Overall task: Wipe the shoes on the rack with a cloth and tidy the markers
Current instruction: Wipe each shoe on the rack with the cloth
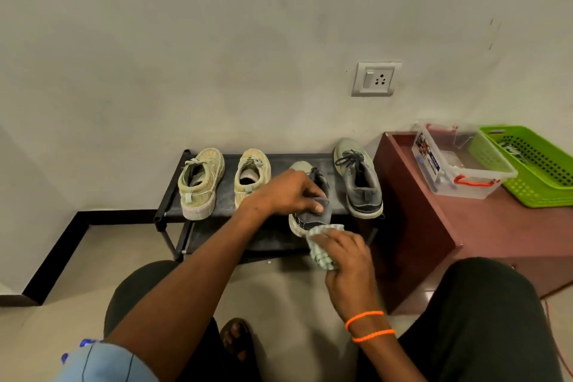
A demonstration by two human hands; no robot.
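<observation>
A low black shoe rack (pixel 173 192) stands against the wall. On its top shelf sit two beige sneakers (pixel 200 181) (pixel 250 174) at the left and a grey sneaker (pixel 359 178) at the right. My left hand (pixel 286 192) grips the collar of a second grey sneaker (pixel 310 220), whose heel hangs over the rack's front edge. My right hand (pixel 342 254) holds a pale checked cloth (pixel 321 254) pressed against that sneaker's heel. No markers can be made out.
A reddish-brown cabinet (pixel 412 220) stands right of the rack. On it are a clear plastic box with red handles (pixel 459 164) and a green perforated basket (pixel 533 164). A wall socket (pixel 375 79) is above. My knees and a foot are below.
</observation>
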